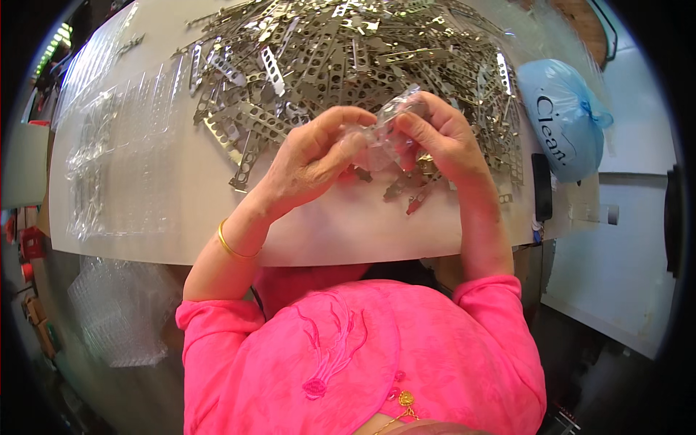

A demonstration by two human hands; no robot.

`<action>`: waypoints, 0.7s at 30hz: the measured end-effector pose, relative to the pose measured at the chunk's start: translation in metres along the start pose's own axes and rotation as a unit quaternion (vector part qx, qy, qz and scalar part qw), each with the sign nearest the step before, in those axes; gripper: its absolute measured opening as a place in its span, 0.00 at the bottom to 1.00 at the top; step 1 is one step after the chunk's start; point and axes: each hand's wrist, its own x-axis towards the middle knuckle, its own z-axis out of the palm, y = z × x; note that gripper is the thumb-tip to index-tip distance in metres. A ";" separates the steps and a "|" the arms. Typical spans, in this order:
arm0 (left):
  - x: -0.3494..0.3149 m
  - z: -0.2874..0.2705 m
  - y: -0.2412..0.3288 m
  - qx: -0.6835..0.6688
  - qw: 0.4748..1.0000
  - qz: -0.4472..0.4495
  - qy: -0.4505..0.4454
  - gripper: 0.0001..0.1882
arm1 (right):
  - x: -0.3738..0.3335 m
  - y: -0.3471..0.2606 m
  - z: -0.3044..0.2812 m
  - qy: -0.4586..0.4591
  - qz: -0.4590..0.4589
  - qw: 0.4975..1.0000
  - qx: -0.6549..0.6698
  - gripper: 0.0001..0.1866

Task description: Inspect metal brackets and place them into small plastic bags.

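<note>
My left hand (312, 159) pinches the near-left part of a small clear plastic bag (380, 148) between thumb and fingers. My right hand (448, 138) grips the bag's other side, its thumb bent over it. Something greyish shows through the crumpled film by my right thumb; I cannot make out what it is. Both hands are raised over the table's near middle. Behind them spreads a large heap of flat metal strips (348, 65) punched with rows of round holes. A few loose strips (413, 190) lie just below my hands.
Clear plastic trays (145, 145) rest on the left of the white table (319, 235), with metal strips in some. To the right sit a stuffed, knotted blue plastic bag (565, 119) and a black phone-like object (541, 187). Below the left table edge is clear plastic wrapping (123, 312).
</note>
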 end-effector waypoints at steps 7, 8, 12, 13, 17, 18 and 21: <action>0.004 -0.005 -0.006 -0.103 0.991 0.021 0.082 0.10 | 0.002 0.013 -0.004 0.016 0.005 0.998 0.056 0.11; 0.004 -0.006 -0.007 -0.102 0.991 0.018 0.086 0.10 | 0.002 0.014 -0.004 0.020 0.008 0.998 0.057 0.11; 0.005 -0.008 -0.010 -0.086 0.991 -0.007 0.099 0.07 | 0.000 0.016 -0.008 0.016 0.013 0.994 0.104 0.11; 0.005 -0.007 -0.011 -0.089 0.991 -0.002 0.099 0.06 | 0.000 0.018 -0.010 0.014 0.015 0.994 0.105 0.11; 0.005 -0.004 -0.008 -0.085 0.991 -0.029 0.097 0.05 | 0.001 0.027 -0.016 0.002 0.010 0.984 0.177 0.10; 0.006 -0.003 -0.012 -0.087 0.992 -0.024 0.093 0.05 | 0.001 0.028 -0.016 -0.001 0.006 0.982 0.190 0.10; 0.007 -0.003 -0.016 -0.077 0.993 -0.016 0.093 0.05 | 0.002 0.027 -0.015 0.031 -0.005 0.981 0.189 0.10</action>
